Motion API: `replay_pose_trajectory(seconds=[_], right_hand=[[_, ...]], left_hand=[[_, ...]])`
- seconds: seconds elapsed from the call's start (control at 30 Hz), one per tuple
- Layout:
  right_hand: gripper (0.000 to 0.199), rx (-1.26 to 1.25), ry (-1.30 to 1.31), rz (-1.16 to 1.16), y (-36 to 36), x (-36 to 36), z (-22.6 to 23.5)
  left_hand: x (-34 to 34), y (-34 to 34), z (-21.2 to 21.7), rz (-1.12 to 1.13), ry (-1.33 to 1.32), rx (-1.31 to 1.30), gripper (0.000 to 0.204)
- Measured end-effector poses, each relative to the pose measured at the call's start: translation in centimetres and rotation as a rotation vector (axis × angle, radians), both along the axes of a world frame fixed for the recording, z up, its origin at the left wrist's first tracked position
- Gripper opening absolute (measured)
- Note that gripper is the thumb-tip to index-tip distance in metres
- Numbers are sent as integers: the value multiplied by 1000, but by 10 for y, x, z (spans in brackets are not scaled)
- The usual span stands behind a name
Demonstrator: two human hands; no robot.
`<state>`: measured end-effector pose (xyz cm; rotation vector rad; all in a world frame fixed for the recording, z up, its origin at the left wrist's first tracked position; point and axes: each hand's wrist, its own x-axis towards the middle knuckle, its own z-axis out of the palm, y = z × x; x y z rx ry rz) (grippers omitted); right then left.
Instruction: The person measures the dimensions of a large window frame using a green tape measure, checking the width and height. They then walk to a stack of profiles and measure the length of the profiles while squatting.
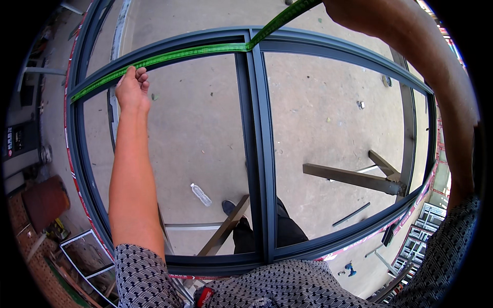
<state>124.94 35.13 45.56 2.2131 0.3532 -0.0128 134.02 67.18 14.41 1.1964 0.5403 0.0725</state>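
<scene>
A green tape measure blade [190, 52] runs along the far rail of a dark grey metal window frame [261, 154], from its far left corner to the middle bar. There it bends and rises to the upper right. My left hand [134, 91] reaches over the left opening, fingers curled closed and pinching the blade's near edge. At the top right, my right hand [354, 9] is beside the raised end of the blade. Its fingers and the tape's case, if there, lie beyond the picture's edge.
Brown metal support beams [352, 177] stand beneath the frame. On the concrete floor lie a clear plastic bottle [201, 195], a roll of tape [386, 81] and a dark strip [351, 214]. A blue power tool [350, 269] sits at the lower right, and a reddish-brown seat [46, 204] at the left.
</scene>
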Motion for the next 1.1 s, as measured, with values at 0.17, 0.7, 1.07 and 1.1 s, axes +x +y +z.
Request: replay_pose_trajectory(seconds=[0.17, 0.7, 1.07, 1.1], right_hand=[[20, 1, -27, 51, -6, -1, -4], [22, 37, 44, 10, -2, -10, 4], [24, -81, -42, -43, 0, -15, -4], [24, -65, -34, -32, 0, -15, -4]], left_hand=[[2, 2, -3, -1, -2, 3, 13], [5, 6, -6, -11, 18, -3, 13], [7, 9, -3, -53, 61, -25, 13], [6, 10, -4, -52, 59, -32, 13]])
